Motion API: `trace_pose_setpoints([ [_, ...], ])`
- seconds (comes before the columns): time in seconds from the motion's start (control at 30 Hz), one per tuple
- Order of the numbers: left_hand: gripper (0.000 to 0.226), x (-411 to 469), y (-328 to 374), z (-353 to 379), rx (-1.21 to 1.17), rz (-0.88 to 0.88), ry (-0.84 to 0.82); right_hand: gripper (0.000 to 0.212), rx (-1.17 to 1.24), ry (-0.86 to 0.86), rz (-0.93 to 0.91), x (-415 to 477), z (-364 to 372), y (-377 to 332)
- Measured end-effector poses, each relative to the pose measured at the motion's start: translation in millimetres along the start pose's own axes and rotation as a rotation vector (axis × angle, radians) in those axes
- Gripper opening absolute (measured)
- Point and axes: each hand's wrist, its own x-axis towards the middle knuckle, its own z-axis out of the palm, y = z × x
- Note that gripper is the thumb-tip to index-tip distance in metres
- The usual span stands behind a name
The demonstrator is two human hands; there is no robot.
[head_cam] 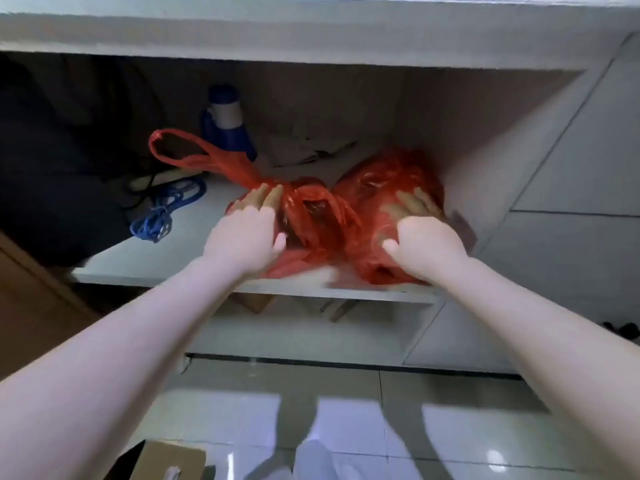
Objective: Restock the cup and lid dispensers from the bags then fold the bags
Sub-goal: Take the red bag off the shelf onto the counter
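Two red plastic bags lie side by side on a white shelf (166, 252) under a counter. The left bag (311, 216) is smaller, and its long handle loop (173, 147) stretches off to the left. My left hand (242, 233) lies over that bag's left side, fingers reaching across its top and thumb against its near side. The right bag (381, 174) is fuller and rounder. My right hand (422, 237) cups it from the front, fingers wrapped over its top. The contents of both bags are hidden. No cup or lid dispenser is in view.
A blue and white megaphone (227, 123) stands at the back of the shelf, and a blue cord (162, 216) lies at its left. The counter edge (311, 36) overhangs above. A cardboard box (166, 459) sits on the tiled floor below.
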Motion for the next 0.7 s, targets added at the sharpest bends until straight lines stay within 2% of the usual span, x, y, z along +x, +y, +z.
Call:
trace_pose_setpoints([
  [0.07,0.075,30.1,-1.8,13.0,-0.004,0.013,-0.014,0.055,0.01,0.03,0.026,25.8,9.6,7.8],
  [0.17,0.067,68.9,-1.5,31.0,0.031,0.093,0.053,0.056,0.012,0.101,-0.029,61.4,19.3,16.8],
  [0.23,0.062,86.0,-5.2,48.0,0.14,0.13,0.031,0.062,0.021,0.029,-0.015,79.1,27.4,20.7],
  [0.33,0.061,97.9,-18.0,68.2,0.201,-0.058,-0.154,0.074,0.136,-0.242,0.144,96.2,33.9,21.0],
  [0.43,0.066,89.6,-27.2,81.6,0.156,-0.209,-0.34,0.062,0.116,-0.33,0.159,91.2,37.9,14.7],
  [0.5,0.065,81.5,-29.8,84.6,0.146,-0.203,-0.32,0.056,0.071,-0.331,0.102,77.7,39.3,9.8],
  [0.57,0.061,75.3,-29.3,81.7,0.147,-0.176,-0.263,0.06,0.05,-0.328,0.064,61.5,37.9,5.5],
  [0.63,0.057,69.2,-28.9,77.9,0.138,-0.146,-0.218,0.076,0.047,-0.266,0.055,46.5,35.0,0.9],
  [0.7,0.055,62.0,-28.9,75.1,0.129,-0.12,-0.172,0.097,0.022,-0.136,0.068,37.3,33.0,-3.4],
])
